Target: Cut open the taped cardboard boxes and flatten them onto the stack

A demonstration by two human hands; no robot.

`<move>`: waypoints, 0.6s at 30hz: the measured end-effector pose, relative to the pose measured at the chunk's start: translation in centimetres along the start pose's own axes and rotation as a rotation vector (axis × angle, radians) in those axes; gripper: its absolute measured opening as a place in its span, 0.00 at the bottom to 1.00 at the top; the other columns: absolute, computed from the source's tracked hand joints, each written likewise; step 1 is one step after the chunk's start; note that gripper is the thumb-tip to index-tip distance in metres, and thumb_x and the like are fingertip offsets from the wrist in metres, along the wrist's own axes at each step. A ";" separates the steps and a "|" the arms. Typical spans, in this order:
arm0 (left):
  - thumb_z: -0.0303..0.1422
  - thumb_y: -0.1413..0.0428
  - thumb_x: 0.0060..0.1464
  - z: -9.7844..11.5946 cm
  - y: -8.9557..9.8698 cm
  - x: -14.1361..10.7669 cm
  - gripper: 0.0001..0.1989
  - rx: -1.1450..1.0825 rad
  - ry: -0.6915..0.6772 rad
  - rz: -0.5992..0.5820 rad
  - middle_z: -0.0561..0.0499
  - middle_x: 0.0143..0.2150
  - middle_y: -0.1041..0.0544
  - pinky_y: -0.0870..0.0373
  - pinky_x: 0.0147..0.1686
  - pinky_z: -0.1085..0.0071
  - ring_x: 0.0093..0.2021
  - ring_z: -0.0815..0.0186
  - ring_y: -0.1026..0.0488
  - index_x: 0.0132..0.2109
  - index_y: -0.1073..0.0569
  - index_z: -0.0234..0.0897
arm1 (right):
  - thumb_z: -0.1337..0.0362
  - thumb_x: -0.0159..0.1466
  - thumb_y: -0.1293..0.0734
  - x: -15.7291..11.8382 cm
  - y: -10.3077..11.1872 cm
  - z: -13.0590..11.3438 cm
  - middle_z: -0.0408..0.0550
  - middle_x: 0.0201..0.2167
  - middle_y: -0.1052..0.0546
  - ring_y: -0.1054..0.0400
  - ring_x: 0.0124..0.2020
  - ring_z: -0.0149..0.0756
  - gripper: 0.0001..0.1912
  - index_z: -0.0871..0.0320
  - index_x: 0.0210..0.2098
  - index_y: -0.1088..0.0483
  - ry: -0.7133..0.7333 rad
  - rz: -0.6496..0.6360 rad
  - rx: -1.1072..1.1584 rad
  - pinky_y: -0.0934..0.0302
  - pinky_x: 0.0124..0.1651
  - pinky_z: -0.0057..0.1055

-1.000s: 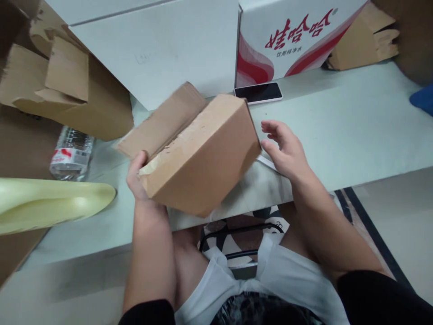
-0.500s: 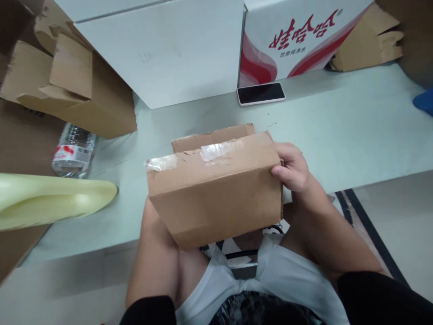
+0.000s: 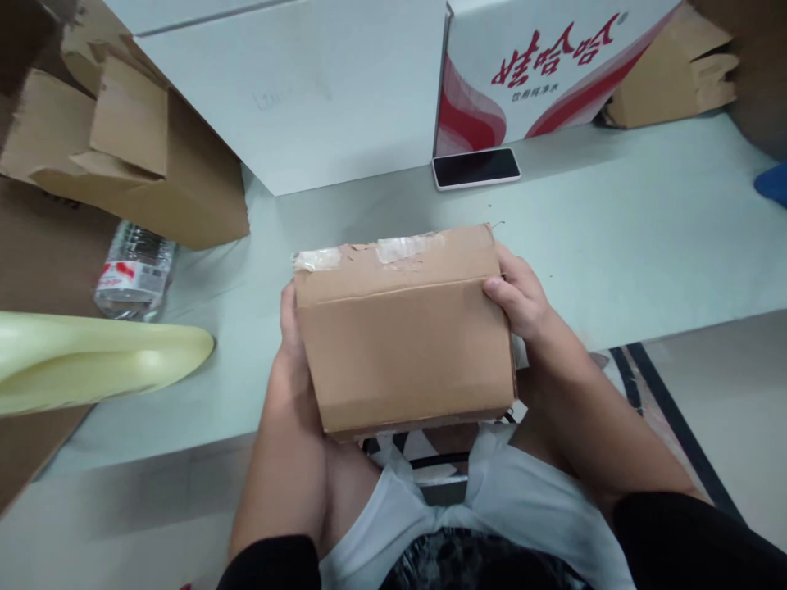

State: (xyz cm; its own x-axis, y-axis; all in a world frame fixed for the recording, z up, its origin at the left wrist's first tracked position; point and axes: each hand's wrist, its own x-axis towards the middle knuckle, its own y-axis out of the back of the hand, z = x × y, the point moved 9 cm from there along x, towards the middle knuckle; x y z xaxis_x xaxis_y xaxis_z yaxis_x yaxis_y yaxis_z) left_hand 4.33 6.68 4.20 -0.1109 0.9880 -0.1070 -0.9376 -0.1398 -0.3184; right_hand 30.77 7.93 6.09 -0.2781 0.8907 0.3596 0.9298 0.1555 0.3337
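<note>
A brown cardboard box [image 3: 406, 352] is held tilted over the near part of the table, with its upper flap [image 3: 455, 254] towards the far side. Strips of clear, torn tape run along that flap's far edge. My right hand [image 3: 520, 291] grips the box's right upper corner, thumb on the front face and fingers behind. On the opposite side, my left hand [image 3: 291, 319] presses against the box's left edge; most of its fingers are hidden behind the cardboard. Whatever may be inside the box is out of sight.
A phone [image 3: 476, 169] lies by a white-and-red carton [image 3: 553, 74]. Left of a big white box [image 3: 295, 98] stand an open cardboard box [image 3: 184, 180], a water bottle [image 3: 135, 274] and a pale yellow curved object [image 3: 123, 360]. Another cardboard piece [image 3: 667, 74] sits at the back right of the table [image 3: 652, 221].
The box has turned so its front face is more towards me, and the second flap behind has gone from sight. My left hand has come into view on its left side.
</note>
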 end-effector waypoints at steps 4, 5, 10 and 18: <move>0.61 0.42 0.51 -1.2 -1.2 -0.9 0.32 -0.238 0.133 -0.119 0.45 0.51 0.17 0.26 0.63 0.44 0.66 0.40 0.28 0.47 0.22 0.38 | 0.32 0.67 0.43 0.1 0.0 0.1 0.52 0.51 0.21 0.30 0.51 0.50 0.38 0.50 0.62 0.29 0.013 0.001 -0.064 0.36 0.59 0.50; 0.63 0.41 0.49 -1.4 -1.3 -1.1 0.34 -0.252 0.149 -0.142 0.44 0.52 0.17 0.26 0.63 0.44 0.67 0.39 0.28 0.48 0.21 0.38 | 0.32 0.67 0.42 0.1 0.1 0.0 0.52 0.53 0.22 0.31 0.53 0.51 0.38 0.50 0.64 0.30 0.030 0.008 -0.084 0.38 0.61 0.52; 0.59 0.35 0.42 -1.5 0.5 -1.3 0.30 -0.169 0.121 -0.045 0.43 0.46 0.16 0.22 0.57 0.44 0.64 0.36 0.26 0.43 0.21 0.39 | 0.34 0.67 0.40 0.0 1.1 0.9 0.52 0.59 0.26 0.32 0.58 0.53 0.38 0.47 0.68 0.36 0.024 0.138 -0.215 0.42 0.66 0.57; 0.39 0.36 0.45 1.6 2.4 1.1 0.16 -0.261 -0.125 0.138 0.50 0.39 0.20 0.21 0.46 0.56 0.48 0.52 0.19 0.30 0.38 0.41 | 0.47 0.72 0.41 -0.8 3.2 2.4 0.51 0.56 0.24 0.31 0.60 0.47 0.24 0.48 0.62 0.34 -0.086 0.374 -0.174 0.36 0.63 0.52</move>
State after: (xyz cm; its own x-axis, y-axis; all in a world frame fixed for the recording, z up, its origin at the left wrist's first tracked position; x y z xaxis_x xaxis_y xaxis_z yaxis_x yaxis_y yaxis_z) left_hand 1.45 7.55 4.81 -0.2863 0.9566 -0.0549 -0.7964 -0.2695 -0.5414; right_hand 34.52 8.72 4.78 0.0984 0.9057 0.4124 0.9062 -0.2528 0.3391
